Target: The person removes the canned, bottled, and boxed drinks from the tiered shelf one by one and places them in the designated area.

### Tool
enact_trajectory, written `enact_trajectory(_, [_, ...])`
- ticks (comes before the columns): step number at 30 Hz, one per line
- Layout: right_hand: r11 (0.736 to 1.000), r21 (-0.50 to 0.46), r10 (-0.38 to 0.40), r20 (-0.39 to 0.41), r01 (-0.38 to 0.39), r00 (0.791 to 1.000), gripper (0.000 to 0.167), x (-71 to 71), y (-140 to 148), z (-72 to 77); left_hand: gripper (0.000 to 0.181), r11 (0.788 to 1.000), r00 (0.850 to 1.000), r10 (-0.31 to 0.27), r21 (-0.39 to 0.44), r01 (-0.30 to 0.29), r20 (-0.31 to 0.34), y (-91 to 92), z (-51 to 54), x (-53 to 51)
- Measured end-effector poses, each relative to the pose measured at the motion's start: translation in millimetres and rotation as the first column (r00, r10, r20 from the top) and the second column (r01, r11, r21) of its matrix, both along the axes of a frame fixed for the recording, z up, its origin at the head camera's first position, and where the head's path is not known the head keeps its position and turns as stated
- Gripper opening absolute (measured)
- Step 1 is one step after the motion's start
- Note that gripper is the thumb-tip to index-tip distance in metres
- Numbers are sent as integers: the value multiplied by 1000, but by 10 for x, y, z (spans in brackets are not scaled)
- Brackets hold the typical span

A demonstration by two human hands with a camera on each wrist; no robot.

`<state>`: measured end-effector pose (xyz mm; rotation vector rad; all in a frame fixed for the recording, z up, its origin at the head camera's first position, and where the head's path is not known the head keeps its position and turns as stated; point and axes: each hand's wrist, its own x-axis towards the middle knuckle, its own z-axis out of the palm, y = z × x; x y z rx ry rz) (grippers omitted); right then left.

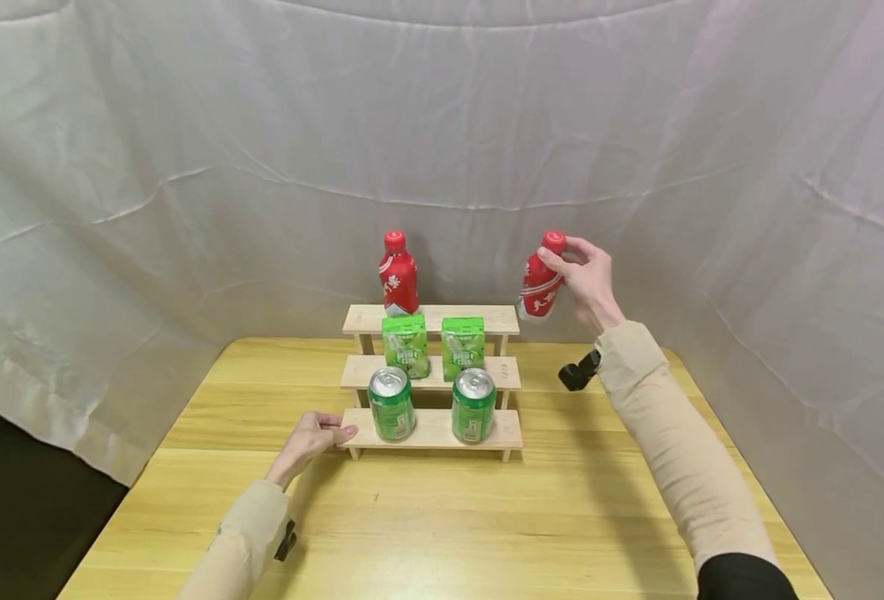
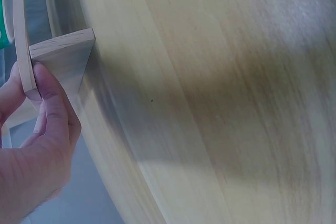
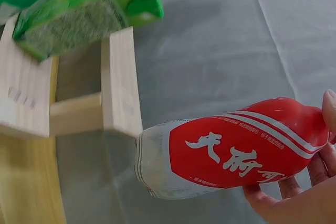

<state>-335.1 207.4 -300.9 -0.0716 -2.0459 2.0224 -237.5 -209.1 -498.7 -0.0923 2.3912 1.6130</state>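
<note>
- Head view: the left hand (image 1: 314, 437) pinches the bottom shelf (image 1: 432, 427) at its left end, thumb on top (the left wrist view shows the fingers curled underneath).
- The right hand (image 1: 593, 279) grasps the held bottle (image 1: 541, 283) around its neck.
- The held bottle is in the air, tilted, its base just beside the right edge of the top shelf (image 1: 471, 318) (touching or not, I cannot tell).
- The other bottle (image 1: 399, 279) stands upright on the top shelf, nearer the left edge.
- On the middle shelf (image 1: 505, 372) stand the left box (image 1: 405, 346) and right box (image 1: 462, 348).
- On the bottom shelf: the left can (image 1: 392, 408) and right can (image 1: 474, 408).
- All three shelves stand toward the desk's (image 1: 442, 508) back edge.
</note>
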Motion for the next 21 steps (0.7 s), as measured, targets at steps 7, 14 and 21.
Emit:
enact_trajectory(7, [996, -89, -6, 46, 10, 999, 30, 54, 258, -121, 40, 1000, 1000, 0, 8, 0, 0, -17, -13, 0])
enact_trajectory(14, [992, -120, -28, 110, 41, 993, 30, 104, 502, -281, 44, 1000, 1000, 8, -10, -8, 8, -19, -5, -12])
enact_trajectory(21, [983, -156, -65, 177, 93, 982, 31, 131, 728, -517, 46, 1000, 1000, -2, -15, 2, 6, 3, 5, 3])
